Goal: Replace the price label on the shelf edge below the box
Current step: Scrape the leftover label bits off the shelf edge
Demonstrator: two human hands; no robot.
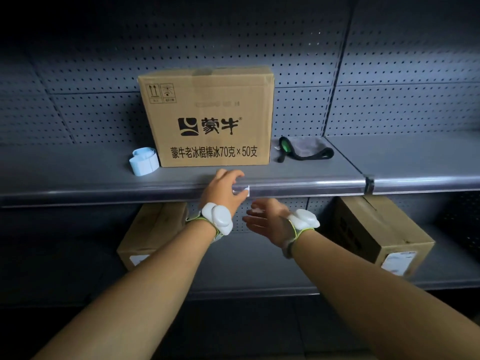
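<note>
A brown cardboard box [210, 118] with black print stands on the grey shelf [78, 175]. Just below it, a small white price label [245, 190] sits in the clear strip along the shelf edge [298, 188]. My left hand [224, 192] rests on that edge with its fingers curled over the top, the thumb against the label's left part. My right hand [265, 220] hovers just below the edge, palm up and fingers spread; something small and white lies on its fingers, too blurred to name.
A roll of pale blue label strip [144, 161] lies left of the box. A grey cloth with a black and green strap [302, 149] lies to its right. Two more cardboard boxes [148, 235] [376, 232] sit on the lower shelf. A perforated back panel [389, 105] closes the shelf.
</note>
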